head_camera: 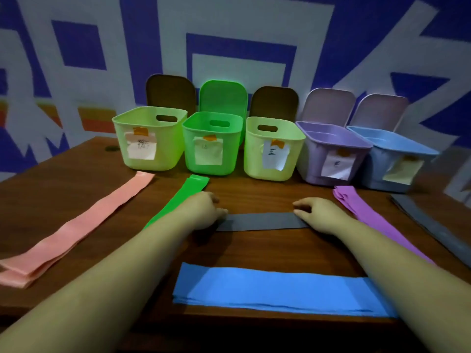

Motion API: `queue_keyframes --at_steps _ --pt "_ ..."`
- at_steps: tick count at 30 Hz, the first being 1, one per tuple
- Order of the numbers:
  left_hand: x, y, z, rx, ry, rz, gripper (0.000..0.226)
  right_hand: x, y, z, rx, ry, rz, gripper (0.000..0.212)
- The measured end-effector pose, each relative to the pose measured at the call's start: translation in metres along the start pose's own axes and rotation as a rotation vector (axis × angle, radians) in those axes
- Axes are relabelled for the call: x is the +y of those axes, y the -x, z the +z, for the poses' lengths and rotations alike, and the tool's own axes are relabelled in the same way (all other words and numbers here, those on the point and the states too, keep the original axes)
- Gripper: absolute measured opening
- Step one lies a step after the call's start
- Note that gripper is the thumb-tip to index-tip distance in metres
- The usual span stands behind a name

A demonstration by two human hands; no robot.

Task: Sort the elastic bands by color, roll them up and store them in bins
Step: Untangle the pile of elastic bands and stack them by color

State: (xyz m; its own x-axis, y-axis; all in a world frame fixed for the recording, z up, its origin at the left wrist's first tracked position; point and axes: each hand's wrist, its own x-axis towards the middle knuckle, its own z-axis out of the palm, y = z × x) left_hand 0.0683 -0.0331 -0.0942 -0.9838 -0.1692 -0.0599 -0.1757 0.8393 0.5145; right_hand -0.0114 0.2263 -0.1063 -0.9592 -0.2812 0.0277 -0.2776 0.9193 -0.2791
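Grey band (pixel 260 221) flat on wooden table (pixel 63 200); blue-white patterned wall (pixel 229 34) behind

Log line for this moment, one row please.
stage: gray band flat on table | left hand on one end | right hand on other | bins open

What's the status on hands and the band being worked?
Left hand and right hand each hold one end of the grey band, flat on the table. Not yet rolled. Nothing in the way.
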Motion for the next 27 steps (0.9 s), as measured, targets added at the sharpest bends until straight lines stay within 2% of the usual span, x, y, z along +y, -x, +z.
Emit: queue_keyframes --at_steps 5,8,11,13,16,18,20,22,23,25,27 --pt "0.012 -0.015 0.006 -0.030 -0.202 -0.085 0.043 0.012 0.009 0.003 0.057 -0.022 -0.002 0.030" --pt "0.016 -0.012 0.006 -0.060 -0.183 -0.086 0.036 0.014 0.010 0.002 0.091 -0.036 -0.011 0.017" --pt "0.015 -0.011 0.008 -0.009 0.001 -0.025 0.011 0.016 0.012 -0.003 0.091 -0.072 -0.020 0.014" --pt "0.012 -0.009 0.008 0.012 0.218 0.004 0.026 0.015 0.014 -0.010 0.107 -0.091 -0.040 0.013" --pt "0.013 0.002 -0.001 0.008 0.534 0.101 0.032 0.010 0.019 -0.026 0.078 -0.106 -0.091 0.015" --pt "0.019 0.015 -0.011 0.000 0.703 0.188 0.035 0.005 0.025 -0.039 -0.048 -0.072 -0.096 0.023" --pt "0.028 0.026 -0.021 -0.012 0.756 0.313 0.036 -0.006 0.034 -0.052 -0.132 0.023 -0.116 0.051" --pt "0.040 0.036 -0.029 -0.051 0.730 0.410 0.036 -0.026 0.044 -0.061 -0.100 0.022 -0.232 0.073" --pt "0.046 0.040 -0.031 -0.064 0.689 0.448 0.035 -0.040 0.049 -0.063 -0.082 -0.058 -0.307 0.074" --pt "0.058 0.046 -0.033 -0.029 0.598 0.506 0.032 -0.065 0.054 -0.061 -0.071 -0.298 -0.411 0.056" --pt "0.065 0.048 -0.035 0.070 0.582 0.507 0.027 -0.078 0.051 -0.057 -0.031 -0.450 -0.434 0.032"
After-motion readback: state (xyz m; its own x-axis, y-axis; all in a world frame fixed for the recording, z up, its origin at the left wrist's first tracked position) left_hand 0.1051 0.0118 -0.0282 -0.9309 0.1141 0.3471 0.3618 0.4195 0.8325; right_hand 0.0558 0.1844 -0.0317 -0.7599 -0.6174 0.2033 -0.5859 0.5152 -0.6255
